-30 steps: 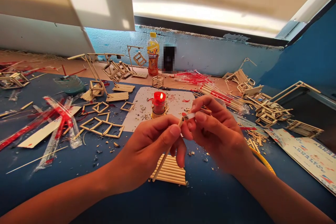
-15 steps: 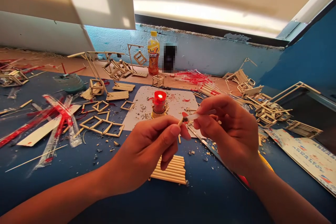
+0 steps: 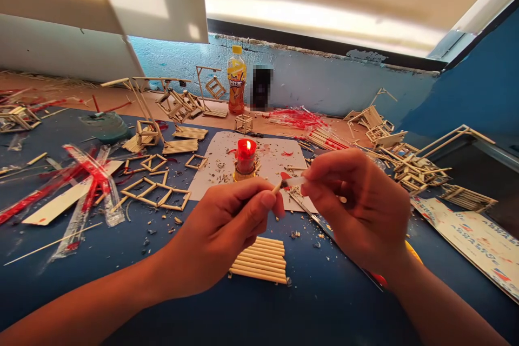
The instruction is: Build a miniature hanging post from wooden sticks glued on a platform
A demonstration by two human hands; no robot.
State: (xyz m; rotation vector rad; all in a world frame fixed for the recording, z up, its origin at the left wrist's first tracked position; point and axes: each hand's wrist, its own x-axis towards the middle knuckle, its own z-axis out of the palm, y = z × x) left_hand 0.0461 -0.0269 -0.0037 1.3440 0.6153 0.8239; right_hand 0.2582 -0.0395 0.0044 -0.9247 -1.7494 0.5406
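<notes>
My left hand (image 3: 239, 221) pinches a short wooden stick (image 3: 277, 189) between thumb and fingers. Dark matter (image 3: 284, 184) clings to the stick's end. In my right hand (image 3: 352, 205) a whitish, translucent stick (image 3: 297, 180) is pinched by thumb and forefinger. Its end points at the dark tip; whether they touch, I cannot tell. Just beyond the hands a lit red candle (image 3: 246, 159) stands on a pale board (image 3: 214, 157). A small raft of wooden sticks (image 3: 261, 262) lies on the blue table below my left hand.
Square stick frames (image 3: 156, 193) and red-and-clear plastic wrappers (image 3: 91, 184) lie at left. A drink bottle (image 3: 237, 81) stands at the back. By my right hand lies a long metal blade (image 3: 324, 227). Stick models (image 3: 417, 165) and printed card (image 3: 466, 232) are at right.
My right hand has drawn slightly to the right, and my left hand has shifted a little left with the wooden stick. Both still pinch their sticks.
</notes>
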